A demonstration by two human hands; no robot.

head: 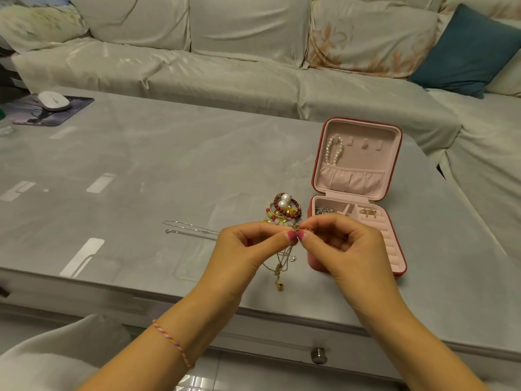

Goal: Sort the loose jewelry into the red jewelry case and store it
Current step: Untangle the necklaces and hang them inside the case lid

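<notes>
A pale sofa (225, 66) with a teal cushion (462, 52) runs behind a grey glass-topped table (141, 170), and at the table's far left corner a white mouse (54, 100) sits on its dark pad (70, 108), well away from the work. Moving right, a thin silver chain (191, 231) lies stretched flat on the table, probably laid out so that it would not knot. Just beside it to the right is the heap of beaded bracelets (284, 208), red beads and two large pearls on top, waiting close to the case. In front of the heap the left hand (248, 246) and right hand (346, 244) meet thumb tip to thumb tip, each pinching the top of a tangle of fine gold chains (283, 263) that hangs down between them; holding it raised likely lets the strands fall apart for untangling. At the right the red jewelry case (400, 249) lies open, lid propped up with a pearl bracelet (335, 149) hung on a hook in the lid, some silver pieces and a gold ring (369, 212) already in the tray compartments.
</notes>
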